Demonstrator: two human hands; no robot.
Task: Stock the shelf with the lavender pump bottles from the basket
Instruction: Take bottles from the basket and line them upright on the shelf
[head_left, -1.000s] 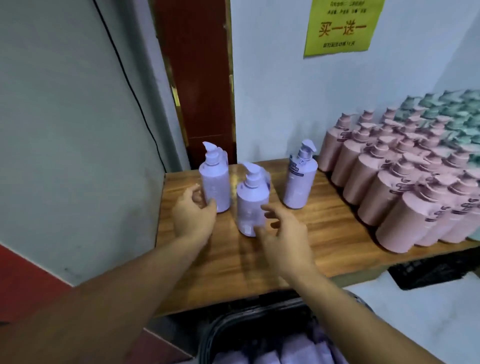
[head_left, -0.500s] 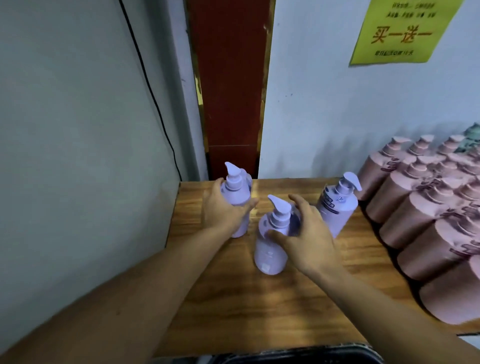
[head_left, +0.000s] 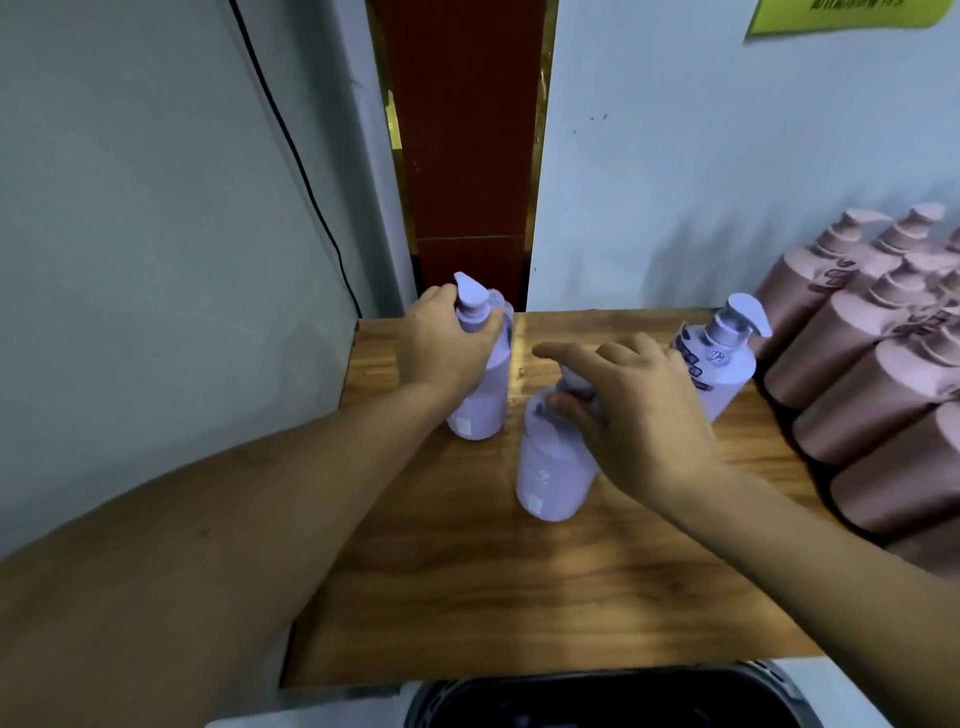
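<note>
Three lavender pump bottles stand on the wooden shelf (head_left: 519, 597). My left hand (head_left: 441, 348) grips the neck and shoulder of the left bottle (head_left: 480, 400) near the back left corner. My right hand (head_left: 634, 410) covers the pump top of the middle bottle (head_left: 550, 473), thumb and fingers curled round its neck, index finger stretched out. The third bottle (head_left: 722, 358) stands free to the right, its label showing. The black basket's rim (head_left: 597, 691) shows at the bottom edge; its contents are dark and blurred.
Rows of pink pump bottles (head_left: 872, 374) fill the right side of the shelf. A grey wall with a black cable (head_left: 291, 145) bounds the left. A red pillar (head_left: 467, 156) and white wall stand behind. A yellow sign (head_left: 841, 13) hangs top right.
Both hands moved from near the bottles onto them; the left now grips the left bottle's neck, the right covers the middle bottle's pump. The camera came closer and tilted down.
</note>
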